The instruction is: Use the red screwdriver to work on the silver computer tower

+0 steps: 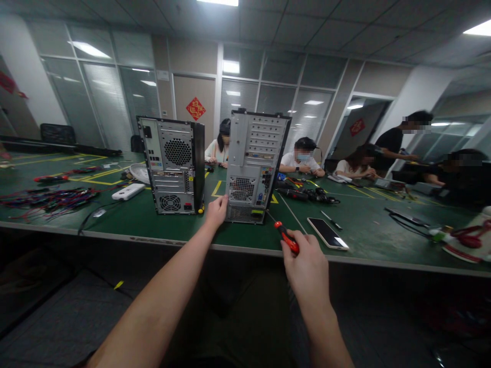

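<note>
Two computer tower cases stand upright on the green table [115, 217], backs toward me. My left hand [217, 210] rests against the lower left corner of the silver tower [256, 163], fingers curled on its edge. My right hand [307, 266] is closed round a red and black screwdriver [286, 236], whose tip points toward that tower's base. The black tower [172, 163] stands to the left, apart from both hands.
A smartphone [328, 233] lies right of the screwdriver. A white power strip [128, 191] and a bundle of coloured wires [49, 198] lie at the left. Tools [307, 194] sit behind the silver tower. Several people sit at the table's far side.
</note>
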A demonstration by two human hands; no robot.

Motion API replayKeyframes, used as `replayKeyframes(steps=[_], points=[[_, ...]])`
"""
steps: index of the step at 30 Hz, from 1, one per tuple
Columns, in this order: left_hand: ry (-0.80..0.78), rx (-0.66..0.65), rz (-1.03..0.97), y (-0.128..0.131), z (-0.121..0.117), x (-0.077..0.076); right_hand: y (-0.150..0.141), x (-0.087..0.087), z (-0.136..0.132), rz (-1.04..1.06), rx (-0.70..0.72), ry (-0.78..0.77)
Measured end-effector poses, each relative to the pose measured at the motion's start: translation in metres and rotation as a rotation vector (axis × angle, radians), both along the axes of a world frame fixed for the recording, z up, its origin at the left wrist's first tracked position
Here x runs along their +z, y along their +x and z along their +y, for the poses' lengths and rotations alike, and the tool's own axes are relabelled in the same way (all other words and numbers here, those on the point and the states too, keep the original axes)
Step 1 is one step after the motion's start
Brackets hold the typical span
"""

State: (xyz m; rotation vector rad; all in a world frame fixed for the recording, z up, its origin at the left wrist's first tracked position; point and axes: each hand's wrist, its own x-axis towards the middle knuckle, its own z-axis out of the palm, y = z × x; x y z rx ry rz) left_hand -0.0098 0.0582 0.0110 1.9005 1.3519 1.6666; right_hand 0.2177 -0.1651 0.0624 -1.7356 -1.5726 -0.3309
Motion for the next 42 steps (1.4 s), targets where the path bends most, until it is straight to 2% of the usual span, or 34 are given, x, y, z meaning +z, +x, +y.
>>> replayKeyframes(steps=[6, 12, 19, 21, 26, 33, 36, 42], points=[[-0.012, -0.009, -0.004, 0.0, -0.001, 0.001, 0.003, -0.002, -0.002, -0.02, 0.024, 0.072], [-0.019, -0.012, -0.005, -0.001, -0.002, 0.002, 0.003, 0.001, -0.001, 0.113, 0.032, 0.087], [-0.032, 0.011, 0.027, -0.001, -0.001, 0.001, 0.0, 0.006, 0.001, 0.308, -0.054, -0.097], [-0.03, 0.01, 0.03, -0.001, -0.001, 0.001, 0.001, 0.006, 0.0, 0.282, -0.044, -0.069], [-0.016, 0.017, 0.022, 0.0, -0.001, 0.001, 0.005, 0.002, -0.001, 0.054, 0.039, 0.106], [-0.019, -0.011, 0.0, -0.001, -0.003, 0.001, 0.006, 0.001, -0.005, 0.022, 0.074, 0.063], [-0.026, -0.015, 0.002, -0.001, -0.003, 0.001, 0.003, 0.003, -0.005, 0.101, 0.063, 0.049], [-0.019, -0.022, -0.009, 0.0, -0.002, 0.001, -0.001, 0.008, -0.002, 0.309, -0.012, -0.111]])
